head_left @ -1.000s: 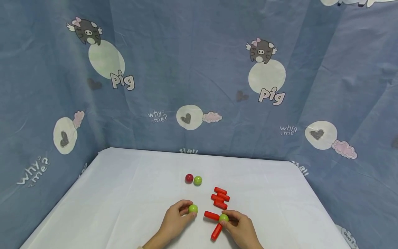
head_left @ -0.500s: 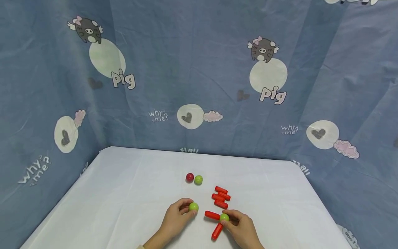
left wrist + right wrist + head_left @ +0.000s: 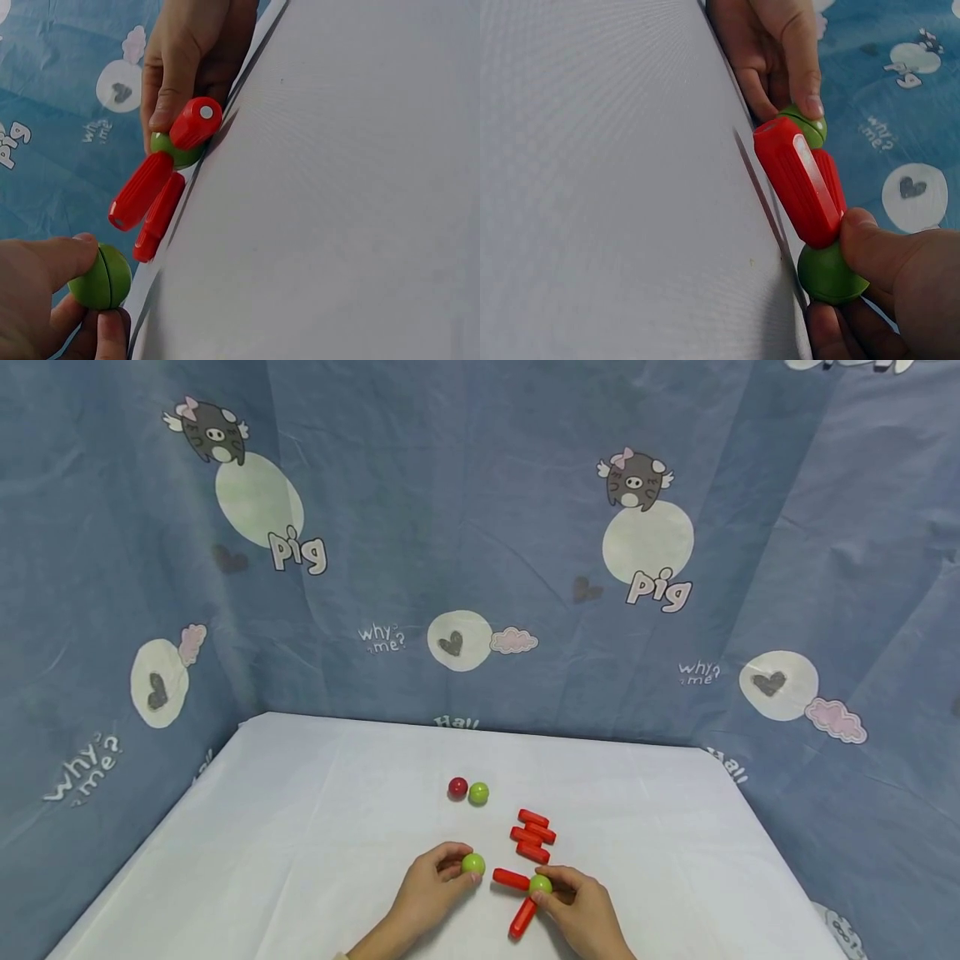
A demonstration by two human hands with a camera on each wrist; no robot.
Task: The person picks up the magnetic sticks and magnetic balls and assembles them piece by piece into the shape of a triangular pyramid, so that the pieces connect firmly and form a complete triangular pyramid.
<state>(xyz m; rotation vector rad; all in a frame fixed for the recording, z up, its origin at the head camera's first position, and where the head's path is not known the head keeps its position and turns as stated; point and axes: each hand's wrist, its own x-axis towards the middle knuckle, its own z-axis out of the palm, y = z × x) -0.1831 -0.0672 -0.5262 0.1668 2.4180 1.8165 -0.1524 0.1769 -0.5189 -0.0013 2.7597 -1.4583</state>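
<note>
My left hand (image 3: 463, 867) pinches a green ball (image 3: 473, 863) just above the white table (image 3: 300, 827). The ball lies a little left of the free end of a red stick (image 3: 512, 879). My right hand (image 3: 551, 888) grips a second green ball (image 3: 540, 884). That red stick and another red stick (image 3: 522, 917) join at this ball. In the left wrist view the left hand (image 3: 90, 292) holds its green ball (image 3: 101, 276), and the right hand (image 3: 187, 67) is behind the red sticks (image 3: 141, 190). In the right wrist view the right hand (image 3: 847, 292) holds its green ball (image 3: 829, 274) against a red stick (image 3: 795, 180).
Three loose red sticks (image 3: 533, 836) lie side by side just beyond my right hand. Further back, a red ball (image 3: 457, 788) and a green ball (image 3: 478, 793) sit touching. A blue printed cloth (image 3: 480, 568) walls the table at the back and sides.
My left hand has carried its green ball a little to the right, closer to the end of the red stick. The right hand and its sticks have stayed put.
</note>
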